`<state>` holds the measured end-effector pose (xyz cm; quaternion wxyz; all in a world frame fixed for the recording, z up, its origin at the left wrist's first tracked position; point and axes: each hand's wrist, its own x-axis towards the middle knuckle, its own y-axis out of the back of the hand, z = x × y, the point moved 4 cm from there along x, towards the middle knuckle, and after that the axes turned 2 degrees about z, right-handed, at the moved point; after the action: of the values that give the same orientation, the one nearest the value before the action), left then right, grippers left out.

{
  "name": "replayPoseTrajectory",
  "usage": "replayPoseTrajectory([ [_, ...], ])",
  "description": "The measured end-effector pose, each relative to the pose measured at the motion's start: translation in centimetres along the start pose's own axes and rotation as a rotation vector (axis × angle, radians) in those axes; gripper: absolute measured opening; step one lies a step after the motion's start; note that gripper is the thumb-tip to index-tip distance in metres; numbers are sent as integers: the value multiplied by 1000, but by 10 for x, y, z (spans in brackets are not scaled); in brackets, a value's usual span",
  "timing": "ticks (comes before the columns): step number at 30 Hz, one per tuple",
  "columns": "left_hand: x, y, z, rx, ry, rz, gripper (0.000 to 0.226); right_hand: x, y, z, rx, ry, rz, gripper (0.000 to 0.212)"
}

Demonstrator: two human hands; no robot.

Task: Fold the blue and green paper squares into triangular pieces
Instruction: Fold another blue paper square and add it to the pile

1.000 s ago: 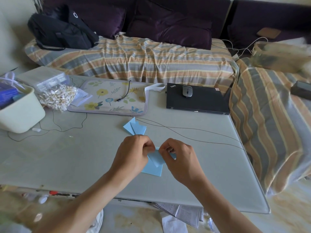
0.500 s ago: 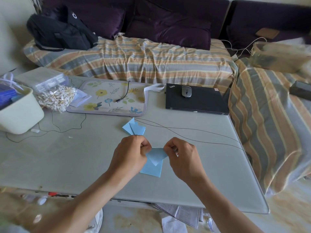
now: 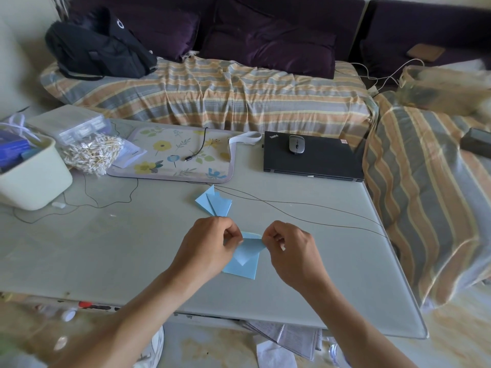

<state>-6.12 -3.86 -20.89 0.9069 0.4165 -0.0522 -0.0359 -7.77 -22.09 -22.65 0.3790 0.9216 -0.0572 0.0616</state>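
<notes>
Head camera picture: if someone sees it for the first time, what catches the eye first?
Most striking are the left hand and right hand, pinching a blue paper between them at the near middle of the table. Just beyond lie already folded blue pieces. Farther right, a mouse sits on a closed black laptop.

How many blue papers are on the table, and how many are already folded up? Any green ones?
Blue paper being folded in the hands: 1
Flat blue paper square beneath it: 1
Folded blue pieces farther back: 2, overlapping
Green papers in view: 0
Total: 4 papers
</notes>
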Motion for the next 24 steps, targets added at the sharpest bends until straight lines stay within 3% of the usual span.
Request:
replayPoseTrajectory([
  [8,-4,-5,11,5,-78,-20,7,-5,-6,-17,23,177,-18,12],
  [16,-2,-4,9,-54,-52,-32,10,-3,-12,-12,-26,185,-5,11],
  [24,3,1,4,-42,-16,-11,12,2,-6,0,-47,63,27,14],
])
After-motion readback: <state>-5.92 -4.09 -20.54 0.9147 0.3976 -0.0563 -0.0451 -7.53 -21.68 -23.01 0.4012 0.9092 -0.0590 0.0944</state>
